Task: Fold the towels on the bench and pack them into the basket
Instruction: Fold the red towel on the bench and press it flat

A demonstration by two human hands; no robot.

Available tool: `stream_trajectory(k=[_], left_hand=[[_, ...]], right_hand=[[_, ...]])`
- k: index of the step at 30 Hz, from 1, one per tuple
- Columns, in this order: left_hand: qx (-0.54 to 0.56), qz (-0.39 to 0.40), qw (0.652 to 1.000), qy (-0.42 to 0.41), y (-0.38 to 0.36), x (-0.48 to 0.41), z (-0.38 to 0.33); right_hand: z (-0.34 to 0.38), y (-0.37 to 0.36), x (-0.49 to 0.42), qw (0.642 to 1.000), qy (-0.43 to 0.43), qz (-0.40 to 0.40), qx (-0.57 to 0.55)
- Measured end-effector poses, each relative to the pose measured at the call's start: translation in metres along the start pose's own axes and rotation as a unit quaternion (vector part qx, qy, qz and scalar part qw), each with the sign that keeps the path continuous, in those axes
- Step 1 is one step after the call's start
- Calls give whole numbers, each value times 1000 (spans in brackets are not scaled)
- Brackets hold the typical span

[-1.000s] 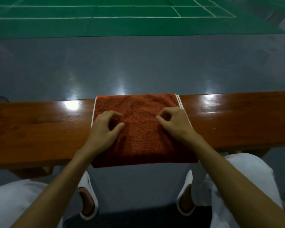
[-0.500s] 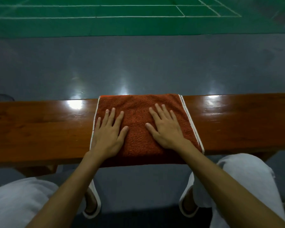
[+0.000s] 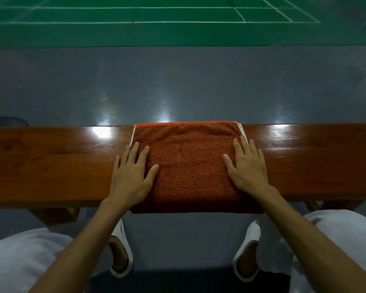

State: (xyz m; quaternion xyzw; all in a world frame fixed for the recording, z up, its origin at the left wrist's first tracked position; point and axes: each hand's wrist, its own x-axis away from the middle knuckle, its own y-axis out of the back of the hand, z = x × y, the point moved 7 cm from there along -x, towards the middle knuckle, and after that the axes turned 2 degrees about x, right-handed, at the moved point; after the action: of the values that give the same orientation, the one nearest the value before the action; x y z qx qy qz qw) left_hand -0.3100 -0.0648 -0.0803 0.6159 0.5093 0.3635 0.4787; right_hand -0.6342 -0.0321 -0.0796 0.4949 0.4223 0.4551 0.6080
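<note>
A folded rust-red towel (image 3: 188, 166) with a thin white trim lies across the glossy wooden bench (image 3: 51, 163), its near edge hanging a little over the front. My left hand (image 3: 131, 174) lies flat on the towel's left edge, fingers spread, partly on the wood. My right hand (image 3: 246, 168) lies flat on the right edge, fingers spread. Neither hand grips anything. No basket is in view.
Beyond the bench is a shiny grey floor (image 3: 178, 85) and a green court with white lines (image 3: 156, 20). A dark rounded object (image 3: 6, 122) peeks over the bench at far left. My knees in white trousers and white slippers (image 3: 120, 252) are below the bench.
My hands went from curled fingers on the middle of the towel to flat palms, then slid apart to the towel's left and right edges.
</note>
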Motion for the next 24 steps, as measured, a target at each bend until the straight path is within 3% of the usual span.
stream_trajectory(k=[5,8,13,19,22,24], left_hand=[[77,-102,992,22,23,-4,5],[89,-143,981,96,35,-4,12],[81,-120,971,191,37,-5,18],[95,-87,978,165,31,-14,5],[189,-97,966,148,34,-17,6],[313,-94,930,167,37,-18,11]], right_hand=[[-6,15,-4,995,-4,-54,-86],[-18,31,-7,989,-41,-92,-108],[-40,35,-13,986,-133,-61,-85],[-35,32,-16,986,-134,-23,-95],[-37,32,-18,977,-125,-22,-172],[-42,36,-21,951,-133,-23,-277]])
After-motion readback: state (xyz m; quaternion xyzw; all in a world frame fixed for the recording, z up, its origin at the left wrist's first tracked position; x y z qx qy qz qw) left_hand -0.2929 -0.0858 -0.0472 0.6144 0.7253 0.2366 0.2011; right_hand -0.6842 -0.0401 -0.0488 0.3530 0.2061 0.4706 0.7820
